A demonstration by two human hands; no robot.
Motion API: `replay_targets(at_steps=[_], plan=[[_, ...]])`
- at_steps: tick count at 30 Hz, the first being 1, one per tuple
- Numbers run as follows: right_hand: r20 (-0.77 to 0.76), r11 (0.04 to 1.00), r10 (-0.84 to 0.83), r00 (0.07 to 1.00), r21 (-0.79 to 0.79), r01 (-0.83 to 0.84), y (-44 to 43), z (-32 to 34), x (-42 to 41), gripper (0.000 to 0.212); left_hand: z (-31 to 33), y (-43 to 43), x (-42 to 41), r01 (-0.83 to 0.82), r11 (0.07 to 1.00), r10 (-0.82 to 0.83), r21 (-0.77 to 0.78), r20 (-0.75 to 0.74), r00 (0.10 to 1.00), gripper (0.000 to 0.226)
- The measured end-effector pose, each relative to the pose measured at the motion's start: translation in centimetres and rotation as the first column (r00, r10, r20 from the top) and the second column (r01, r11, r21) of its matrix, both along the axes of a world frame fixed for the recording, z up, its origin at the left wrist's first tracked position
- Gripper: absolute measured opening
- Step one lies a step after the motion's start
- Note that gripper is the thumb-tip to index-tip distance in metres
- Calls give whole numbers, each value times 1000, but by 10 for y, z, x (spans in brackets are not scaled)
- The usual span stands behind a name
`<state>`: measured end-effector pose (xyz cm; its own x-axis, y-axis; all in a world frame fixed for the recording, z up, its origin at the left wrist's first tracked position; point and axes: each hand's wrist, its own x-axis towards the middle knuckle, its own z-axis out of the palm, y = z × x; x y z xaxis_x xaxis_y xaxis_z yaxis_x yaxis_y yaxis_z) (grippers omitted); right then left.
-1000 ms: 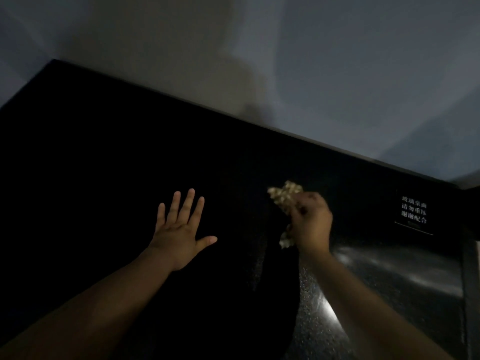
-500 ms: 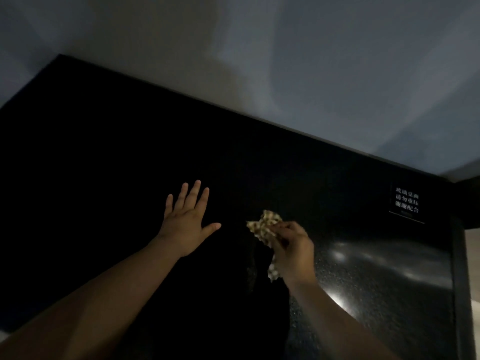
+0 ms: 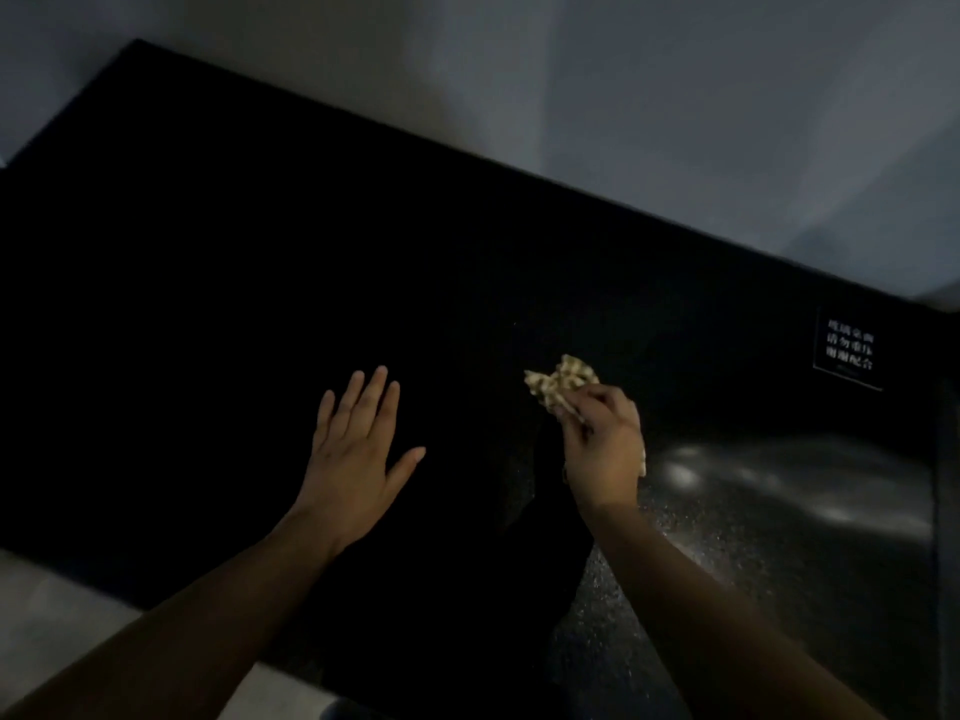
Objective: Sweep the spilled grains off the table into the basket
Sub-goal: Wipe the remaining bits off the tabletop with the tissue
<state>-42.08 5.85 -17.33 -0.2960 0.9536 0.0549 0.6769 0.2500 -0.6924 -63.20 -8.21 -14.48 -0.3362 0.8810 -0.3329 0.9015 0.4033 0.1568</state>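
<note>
A dim view looking down at a wide black table (image 3: 208, 304) set at a slant against a pale grey wall (image 3: 571, 96). Two bare forearms reach in from the bottom edge. The left hand (image 3: 358, 459) lies flat, palm down, on the middle of the table, its fingers straight and close together and its thumb spread out to the right; it holds nothing. To its right and well apart from it, the right hand (image 3: 605, 449) has its fingers curled, pinching a small crumpled cloth (image 3: 561, 379), cream with a dark pattern. Most of the cloth sticks out past the fingertips toward the far left of the hand, and a pale strip of it shows at the hand's right edge. The cloth is down at the tabletop, but whether it touches the surface cannot be told in the gloom. Light glints on the right part of the table, where fine pale specks (image 3: 675, 537) show beside the right wrist and forearm; whether these are grains or the table's own fleck cannot be told. Near the far right corner of the table is a small dark label (image 3: 849, 350) with three rows of white characters, too blurred to read. A patch of light floor (image 3: 52, 589) shows at lower left.
</note>
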Motion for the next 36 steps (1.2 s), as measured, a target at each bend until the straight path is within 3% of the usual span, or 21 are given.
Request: replay_targets(at_steps=[5,10,14,17,21,24,27,32,36], plan=[[-49,991,77,996,-101,-82,-26,10,12,19,-15,-5,1,1,999,3,53,-83,997,81],[-41,987,-157,987,-48,155,26,16,3,21,-23,-7,0,10,997,-1,81,-104,995,82],[-27,987,-161,987,-31,161,14,2,-6,21,-26,-8,-1,15,996,-6,93,-96,995,81],[-11,996,-69,998,57,70,-28,-4,-1,19,-30,-9,-1,9,994,2,110,-97,995,79],[-133,999,-29,991,-36,24,-73,2,8,23,-32,-9,-2,16,993,-1,117,-126,992,78],[-237,987,-151,960,-98,131,-73,14,11,27,-34,-10,-2,17,989,1,148,-121,993,77],[-154,970,-243,958,-43,239,-55,15,10,17,-34,-11,-2,29,985,-8,170,-122,992,74],[-112,985,-171,979,3,173,-106,-2,6,18,-32,-11,0,22,983,3,183,-139,990,73],[-46,991,-133,990,16,134,-165,-5,19,21,-24,-14,-2,18,977,-6,212,-55,998,71]])
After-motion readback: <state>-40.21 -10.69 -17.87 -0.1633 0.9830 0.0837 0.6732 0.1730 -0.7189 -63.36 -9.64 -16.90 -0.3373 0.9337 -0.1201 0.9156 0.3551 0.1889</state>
